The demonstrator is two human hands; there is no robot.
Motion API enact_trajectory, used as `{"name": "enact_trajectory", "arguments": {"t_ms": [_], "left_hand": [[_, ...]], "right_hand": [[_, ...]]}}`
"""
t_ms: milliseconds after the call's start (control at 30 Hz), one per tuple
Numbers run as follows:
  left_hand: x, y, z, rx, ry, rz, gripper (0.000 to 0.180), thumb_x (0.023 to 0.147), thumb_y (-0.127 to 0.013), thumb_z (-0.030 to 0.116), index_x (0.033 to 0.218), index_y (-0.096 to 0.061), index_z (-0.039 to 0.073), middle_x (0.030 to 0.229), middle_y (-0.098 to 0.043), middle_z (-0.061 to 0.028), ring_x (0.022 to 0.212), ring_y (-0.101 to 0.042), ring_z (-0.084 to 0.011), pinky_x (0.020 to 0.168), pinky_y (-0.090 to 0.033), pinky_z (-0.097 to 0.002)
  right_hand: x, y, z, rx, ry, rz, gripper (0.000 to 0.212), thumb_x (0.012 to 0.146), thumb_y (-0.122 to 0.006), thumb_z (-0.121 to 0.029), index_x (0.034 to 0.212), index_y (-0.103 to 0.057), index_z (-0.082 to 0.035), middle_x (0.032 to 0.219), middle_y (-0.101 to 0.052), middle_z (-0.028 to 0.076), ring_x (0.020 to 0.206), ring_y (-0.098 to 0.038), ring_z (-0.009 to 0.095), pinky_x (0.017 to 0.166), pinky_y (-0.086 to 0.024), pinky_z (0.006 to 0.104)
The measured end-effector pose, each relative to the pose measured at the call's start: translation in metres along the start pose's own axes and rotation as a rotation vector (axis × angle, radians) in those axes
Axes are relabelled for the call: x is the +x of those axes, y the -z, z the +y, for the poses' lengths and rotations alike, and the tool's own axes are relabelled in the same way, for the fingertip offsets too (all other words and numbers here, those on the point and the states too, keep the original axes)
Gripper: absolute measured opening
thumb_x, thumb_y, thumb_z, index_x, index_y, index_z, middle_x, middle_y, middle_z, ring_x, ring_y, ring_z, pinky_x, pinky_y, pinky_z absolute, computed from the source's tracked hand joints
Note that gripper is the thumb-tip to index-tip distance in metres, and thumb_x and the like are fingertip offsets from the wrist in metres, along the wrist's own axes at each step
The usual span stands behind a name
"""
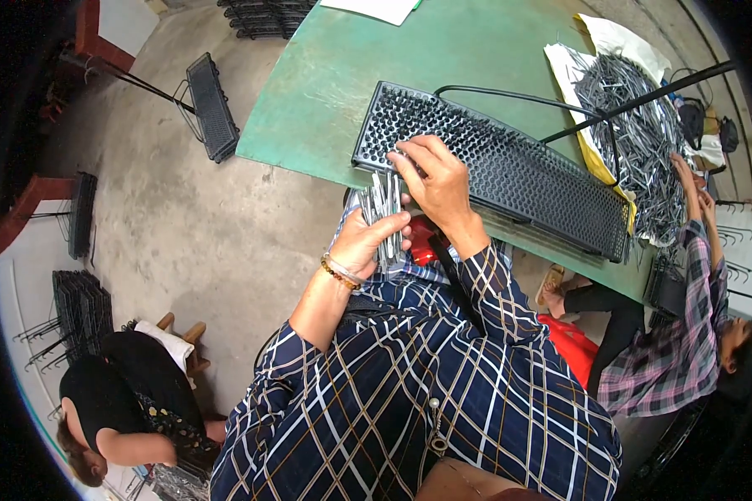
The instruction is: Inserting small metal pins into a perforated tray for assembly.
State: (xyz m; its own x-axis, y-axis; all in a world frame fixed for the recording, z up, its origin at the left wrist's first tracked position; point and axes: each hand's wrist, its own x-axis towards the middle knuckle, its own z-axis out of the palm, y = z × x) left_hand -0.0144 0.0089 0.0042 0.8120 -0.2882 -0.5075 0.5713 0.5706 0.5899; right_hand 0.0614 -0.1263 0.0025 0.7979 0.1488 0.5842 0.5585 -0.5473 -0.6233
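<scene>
My left hand (361,240) is wrapped round a bundle of thin silvery-grey strips (382,203), their ends pointing up toward the table edge. Above and to the right of it, my right hand (439,185) is over the left part of a long black rack (522,171) full of small round holes. Its thumb and fingers are bent together close to the holes; whatever they hold is too small to make out. Dark tips stick up from many holes at the rack's left end, while the right part looks flatter. A black wire handle (510,98) rises from the rack.
The rack lies on a green table (309,108). On the right, a white sack (566,75) spills a heap of similar strips (631,125), which a co-worker's hands (691,184) touch. Another person (129,401) bends at lower left. More black racks (213,108) stand on the floor.
</scene>
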Motion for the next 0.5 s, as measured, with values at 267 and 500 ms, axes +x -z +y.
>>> {"name": "enact_trajectory", "arguments": {"t_ms": [267,500], "left_hand": [[-0.008,-0.002,0.006,0.197,0.013,-0.076,0.026,0.083,-0.066,0.007,0.106,-0.056,0.003,0.082,-0.061,-0.0027,0.068,-0.060,-0.0108,0.057,-0.053,-0.0245],[0.000,-0.009,-0.001,0.173,0.041,-0.120,0.027,0.082,-0.066,0.006,0.108,-0.058,0.003,0.080,-0.061,-0.0024,0.067,-0.059,-0.0098,0.056,-0.052,-0.0229]], "right_hand": [[0.002,0.027,-0.010,0.471,-0.518,-0.413,0.020,0.080,-0.070,-0.019,0.084,-0.070,0.001,0.072,-0.063,0.005,0.059,-0.057,0.009,0.052,-0.045,0.0239],[-0.008,0.047,-0.009,0.711,-0.887,-0.302,0.018,0.082,-0.070,-0.019,0.090,-0.070,-0.003,0.067,-0.059,-0.003,0.057,-0.047,0.003,0.051,-0.035,0.0181]]}}
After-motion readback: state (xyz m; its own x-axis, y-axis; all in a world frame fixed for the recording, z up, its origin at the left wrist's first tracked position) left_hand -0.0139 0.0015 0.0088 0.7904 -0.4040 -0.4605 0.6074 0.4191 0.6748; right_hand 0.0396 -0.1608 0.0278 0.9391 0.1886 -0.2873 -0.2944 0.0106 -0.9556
